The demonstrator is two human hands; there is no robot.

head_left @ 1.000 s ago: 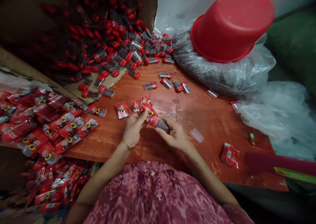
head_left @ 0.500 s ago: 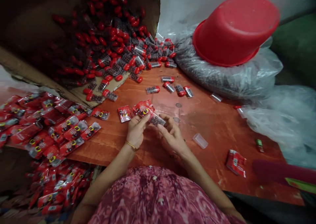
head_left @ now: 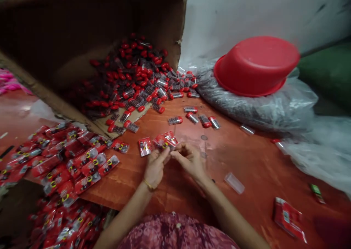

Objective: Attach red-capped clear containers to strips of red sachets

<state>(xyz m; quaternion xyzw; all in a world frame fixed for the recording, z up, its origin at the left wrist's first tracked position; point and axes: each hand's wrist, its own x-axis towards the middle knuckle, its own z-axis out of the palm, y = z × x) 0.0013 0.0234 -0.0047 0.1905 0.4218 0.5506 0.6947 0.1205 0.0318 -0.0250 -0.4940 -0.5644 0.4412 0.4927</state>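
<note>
My left hand (head_left: 155, 168) is closed on a small red packet with a clear part, its thumb pressed on top near the table's middle. My right hand (head_left: 190, 161) meets it from the right, thumb and fingers pinched at the same packet's end. Most of that packet is hidden by the fingers. Just beyond lie red printed packets (head_left: 163, 139), and another red packet (head_left: 144, 146) rests flat to the left. Several clear tubes with red caps (head_left: 175, 120) lie farther back.
An open cardboard box (head_left: 182, 33) spills red-capped tubes. Filled packets (head_left: 90, 166) are heaped left. A red tub (head_left: 257, 66) sits upside down on a plastic bag (head_left: 246, 110) at the back right. A clear case (head_left: 234, 183) and red packaging (head_left: 290, 219) lie right.
The camera view has tilted up, so things appear lower. My right hand has come closer to my left, and its fingers now cover the packet's clear end, which showed before.
</note>
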